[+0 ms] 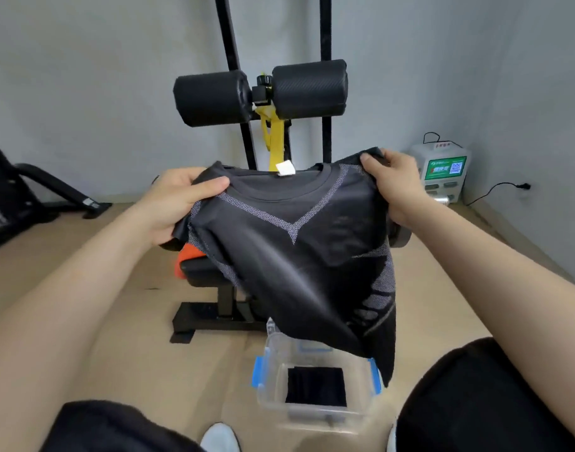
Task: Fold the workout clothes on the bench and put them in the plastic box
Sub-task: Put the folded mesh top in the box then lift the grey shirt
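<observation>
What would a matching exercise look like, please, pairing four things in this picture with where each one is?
Things:
1. black shirt
2. folded black garment
3. orange garment
4. plastic box

Places:
A. on the floor, in front of the bench
B. on the bench, partly behind the shirt
C. held up by the left hand and right hand
D. inside the plastic box

Pairs: 1-C, 2-D, 3-B, 4-A.

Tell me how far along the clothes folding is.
Done: one folded black garment lies in the plastic box. In hand: the left hand and right hand hold a black shirt up by its shoulders, unfolded. Left: fold it, box it, then the orange garment on the bench.
</observation>
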Motion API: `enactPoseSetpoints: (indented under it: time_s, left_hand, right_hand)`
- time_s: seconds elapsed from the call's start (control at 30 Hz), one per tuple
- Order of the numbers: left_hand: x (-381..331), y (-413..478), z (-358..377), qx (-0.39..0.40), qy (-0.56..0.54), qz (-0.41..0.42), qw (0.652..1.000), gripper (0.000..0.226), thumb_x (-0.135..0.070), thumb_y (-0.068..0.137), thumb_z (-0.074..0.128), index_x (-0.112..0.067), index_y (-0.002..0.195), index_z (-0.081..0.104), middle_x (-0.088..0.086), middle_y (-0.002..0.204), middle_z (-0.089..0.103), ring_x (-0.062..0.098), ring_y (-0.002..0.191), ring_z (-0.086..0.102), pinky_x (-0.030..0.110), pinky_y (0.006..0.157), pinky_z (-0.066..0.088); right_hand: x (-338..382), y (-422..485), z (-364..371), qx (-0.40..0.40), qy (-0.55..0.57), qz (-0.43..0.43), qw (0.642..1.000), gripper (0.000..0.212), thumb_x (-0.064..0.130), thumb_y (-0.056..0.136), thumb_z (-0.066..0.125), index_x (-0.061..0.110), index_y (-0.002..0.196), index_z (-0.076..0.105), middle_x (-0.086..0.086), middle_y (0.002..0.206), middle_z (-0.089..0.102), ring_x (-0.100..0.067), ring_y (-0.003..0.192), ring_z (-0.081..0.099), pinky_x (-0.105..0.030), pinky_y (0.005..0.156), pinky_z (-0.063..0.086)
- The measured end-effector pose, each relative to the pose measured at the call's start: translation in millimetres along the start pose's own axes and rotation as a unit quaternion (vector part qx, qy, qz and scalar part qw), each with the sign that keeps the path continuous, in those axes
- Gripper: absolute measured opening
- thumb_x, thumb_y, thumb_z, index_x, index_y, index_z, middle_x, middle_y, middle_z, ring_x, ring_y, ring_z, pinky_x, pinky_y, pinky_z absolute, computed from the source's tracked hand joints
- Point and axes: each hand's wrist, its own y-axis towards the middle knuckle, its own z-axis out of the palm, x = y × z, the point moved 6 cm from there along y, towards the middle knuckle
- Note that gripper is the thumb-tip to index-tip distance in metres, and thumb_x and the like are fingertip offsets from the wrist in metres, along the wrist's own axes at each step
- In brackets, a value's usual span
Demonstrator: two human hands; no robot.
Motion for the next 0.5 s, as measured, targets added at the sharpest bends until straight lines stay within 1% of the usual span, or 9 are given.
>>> enactPoseSetpoints:
  time_s: [0.07, 0.17, 0.2, 0.3, 0.37, 0.4, 0.43, 0.47, 0.5]
  left_hand:
    - [-8.2, -6.1, -20.7, -0.048, -0.019, 0.021, 0.998, 0.014, -0.015, 0.097, 0.061, -0.005, 0.102, 0.070, 0.003, 0.089, 0.078, 0.013, 0.078, 0.073, 0.025, 0.070, 0.059]
    - [-9.2, -10.9, -48.1, -0.120, -0.039, 0.039, 0.991, 0.025, -0.017, 0.097, 0.063, 0.003, 0.112, 0.067, 0.009, 0.096, 0.075, 0.017, 0.082, 0.070, 0.031, 0.080, 0.056]
    - [-5.0, -12.4, -54.6, -0.138, -0.032, 0.033, 0.989, 0.028, -0.018, 0.096, 0.065, 0.004, 0.113, 0.067, 0.010, 0.096, 0.074, 0.018, 0.081, 0.070, 0.032, 0.081, 0.056]
    - [18.7, -16.9, -74.5, -0.169, 0.008, -0.009, 0.985, 0.018, -0.021, 0.093, 0.070, -0.005, 0.100, 0.073, 0.003, 0.086, 0.077, 0.013, 0.071, 0.069, 0.031, 0.078, 0.055]
    - [33.0, -20.4, -88.1, -0.182, 0.030, -0.033, 0.982, 0.015, -0.023, 0.091, 0.073, -0.009, 0.097, 0.075, 0.005, 0.091, 0.078, 0.015, 0.074, 0.070, 0.036, 0.085, 0.055]
    - [37.2, -22.4, -94.7, -0.189, 0.050, -0.037, 0.980, 0.016, -0.024, 0.090, 0.074, -0.010, 0.096, 0.076, 0.004, 0.089, 0.078, 0.014, 0.075, 0.070, 0.036, 0.085, 0.055]
    - [39.4, -23.7, -101.4, -0.194, 0.083, -0.038, 0.977, 0.015, -0.026, 0.089, 0.075, -0.011, 0.093, 0.077, -0.001, 0.083, 0.078, 0.009, 0.071, 0.069, 0.033, 0.082, 0.055]
    - [39.8, -25.3, -105.5, -0.196, 0.125, -0.036, 0.972, 0.015, -0.028, 0.088, 0.076, -0.013, 0.090, 0.077, -0.005, 0.076, 0.077, 0.005, 0.066, 0.067, 0.027, 0.075, 0.053]
    - [39.4, -26.3, -109.5, -0.198, 0.163, -0.034, 0.966, 0.017, -0.030, 0.087, 0.076, -0.013, 0.087, 0.078, -0.005, 0.074, 0.076, 0.004, 0.064, 0.065, 0.023, 0.069, 0.050]
  right_hand:
    - [11.2, -0.9, 18.2, 0.016, 0.067, 0.007, 0.998, 0.009, 0.018, 0.093, 0.065, 0.015, 0.088, 0.071, 0.001, 0.085, 0.074, -0.011, 0.081, 0.068, -0.027, 0.077, 0.057]
    - [23.0, -6.2, 46.6, 0.045, 0.104, 0.004, 0.994, 0.010, 0.016, 0.096, 0.063, 0.015, 0.092, 0.072, -0.001, 0.089, 0.075, -0.012, 0.084, 0.071, -0.028, 0.078, 0.058]
    - [21.5, -7.4, 54.7, 0.053, 0.097, 0.011, 0.994, 0.009, 0.017, 0.095, 0.063, 0.015, 0.091, 0.071, -0.003, 0.091, 0.075, -0.014, 0.086, 0.071, -0.032, 0.080, 0.059]
    - [12.0, -9.9, 67.6, 0.069, 0.033, 0.025, 0.997, 0.015, 0.028, 0.088, 0.069, 0.017, 0.079, 0.068, -0.008, 0.089, 0.071, -0.020, 0.085, 0.067, -0.047, 0.089, 0.055]
    - [9.8, -10.3, 68.9, 0.070, -0.009, 0.023, 0.997, 0.021, 0.034, 0.084, 0.070, 0.017, 0.072, 0.065, -0.008, 0.083, 0.067, -0.021, 0.081, 0.063, -0.052, 0.086, 0.055]
    - [11.2, -10.5, 68.4, 0.066, -0.020, 0.016, 0.997, 0.025, 0.032, 0.085, 0.071, 0.017, 0.068, 0.061, -0.005, 0.076, 0.065, -0.018, 0.076, 0.061, -0.047, 0.079, 0.056]
    - [15.1, -11.5, 67.7, 0.062, -0.035, 0.004, 0.997, 0.030, 0.029, 0.087, 0.070, 0.017, 0.063, 0.057, 0.002, 0.068, 0.062, -0.013, 0.068, 0.058, -0.036, 0.069, 0.052]
    - [18.6, -13.1, 67.4, 0.064, -0.062, -0.011, 0.996, 0.033, 0.026, 0.089, 0.070, 0.019, 0.061, 0.054, 0.009, 0.060, 0.058, -0.008, 0.061, 0.053, -0.026, 0.061, 0.047]
    - [21.3, -13.7, 67.3, 0.066, -0.093, -0.029, 0.993, 0.034, 0.025, 0.090, 0.069, 0.021, 0.061, 0.053, 0.014, 0.055, 0.055, -0.005, 0.056, 0.049, -0.021, 0.056, 0.041]
